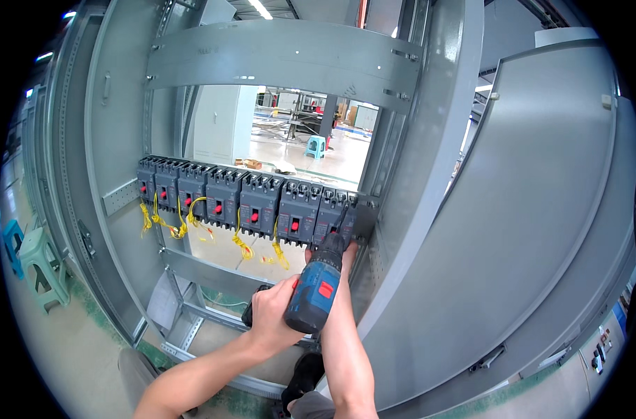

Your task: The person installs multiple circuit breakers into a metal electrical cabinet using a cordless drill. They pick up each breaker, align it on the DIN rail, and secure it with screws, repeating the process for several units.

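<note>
My left hand (270, 311) is closed round the handle of a blue and black cordless drill (315, 290). The drill's black chuck points up and away from me, toward the front of the last circuit breaker (330, 215) at the right end of a row. Behind the chuck, my right hand (348, 257) reaches up to that breaker's lower end, with fingers showing on both sides of it. The drill hides most of this hand. The other dark grey circuit breakers (260, 202) have red toggles and run leftward along the rail.
Yellow wires (242, 246) hang below several breakers. A grey metal cabinet frame (283, 59) surrounds the row, with a lower crossbar (213, 271) beneath. A large grey door panel (520, 202) stands at right. Green stools (42, 269) stand on the floor at left.
</note>
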### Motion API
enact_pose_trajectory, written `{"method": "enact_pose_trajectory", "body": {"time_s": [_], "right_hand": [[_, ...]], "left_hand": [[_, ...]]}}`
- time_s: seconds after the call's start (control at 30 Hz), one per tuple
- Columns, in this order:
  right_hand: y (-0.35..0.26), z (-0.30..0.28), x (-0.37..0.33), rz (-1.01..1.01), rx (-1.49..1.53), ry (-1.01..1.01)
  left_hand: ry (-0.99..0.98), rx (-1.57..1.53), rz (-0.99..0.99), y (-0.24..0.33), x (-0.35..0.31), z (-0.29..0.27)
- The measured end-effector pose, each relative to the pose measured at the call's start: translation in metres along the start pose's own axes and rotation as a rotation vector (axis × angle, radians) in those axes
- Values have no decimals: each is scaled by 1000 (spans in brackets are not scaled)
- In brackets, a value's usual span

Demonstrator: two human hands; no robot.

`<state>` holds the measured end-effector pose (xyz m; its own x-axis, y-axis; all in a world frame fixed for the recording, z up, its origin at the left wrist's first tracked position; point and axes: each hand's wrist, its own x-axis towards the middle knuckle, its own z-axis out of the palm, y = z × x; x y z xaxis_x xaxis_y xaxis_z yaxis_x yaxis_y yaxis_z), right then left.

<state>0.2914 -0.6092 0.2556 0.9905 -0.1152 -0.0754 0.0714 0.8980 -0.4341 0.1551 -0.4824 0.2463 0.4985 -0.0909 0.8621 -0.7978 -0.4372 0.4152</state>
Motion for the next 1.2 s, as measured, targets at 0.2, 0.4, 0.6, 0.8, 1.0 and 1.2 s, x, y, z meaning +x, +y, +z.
{"method": "enact_pose_trajectory", "body": {"time_s": [0.2, 0.4, 0.6, 0.8, 1.0, 1.2], "right_hand": [[20, -53, 61, -477, -173, -66], [19, -58, 62, -179, 54, 40], [14, -51, 60, -108, 32, 105], [18, -58, 76, -93, 53, 75], [20, -82, 102, -112, 50, 46], [16, -60, 70, -77, 75, 54]], "left_hand": [[-72, 54, -132, 41, 11, 2], [-95, 98, -163, 41, 6, -1], [-36, 77, -67, 29, 7, 3], [-18, 57, -77, 36, 11, 3], [-67, 90, -175, 50, 17, 4], [-61, 109, -190, 52, 19, 1]]}}
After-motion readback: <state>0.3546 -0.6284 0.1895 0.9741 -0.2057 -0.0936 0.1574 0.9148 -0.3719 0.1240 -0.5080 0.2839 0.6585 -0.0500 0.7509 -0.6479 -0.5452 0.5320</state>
